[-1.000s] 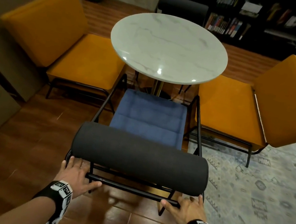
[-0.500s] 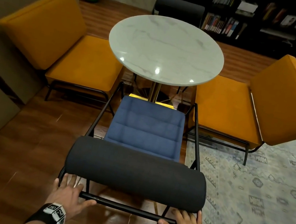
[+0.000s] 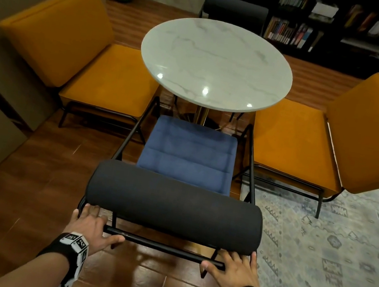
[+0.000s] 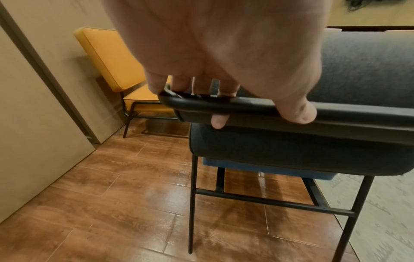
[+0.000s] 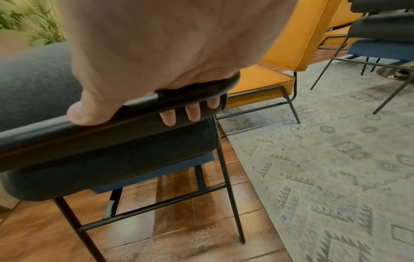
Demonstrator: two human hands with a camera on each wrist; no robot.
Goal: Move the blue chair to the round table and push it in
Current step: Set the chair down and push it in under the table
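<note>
The blue chair (image 3: 187, 153) has a blue seat, a dark grey bolster backrest (image 3: 173, 205) and a black metal frame. It faces the round white marble table (image 3: 216, 63), its seat front just short of the table's near edge. My left hand (image 3: 91, 224) grips the left end of the black back rail (image 3: 162, 245), and my right hand (image 3: 233, 267) grips the right end. In the left wrist view the left hand's fingers (image 4: 219, 122) curl round the rail (image 4: 347, 115). In the right wrist view the right hand's fingers (image 5: 192, 113) wrap the rail (image 5: 89, 131).
Orange chairs stand left (image 3: 90, 73) and right (image 3: 320, 139) of the table, close beside the blue chair's arms. A dark chair (image 3: 234, 9) sits behind the table and a bookshelf (image 3: 350, 27) beyond. A patterned rug (image 3: 327, 252) covers the floor on the right, wood planks (image 3: 28, 180) on the left.
Both hands keep their grip on the back rail. Compared with half a second ago, the seat front is slightly nearer the table's edge.
</note>
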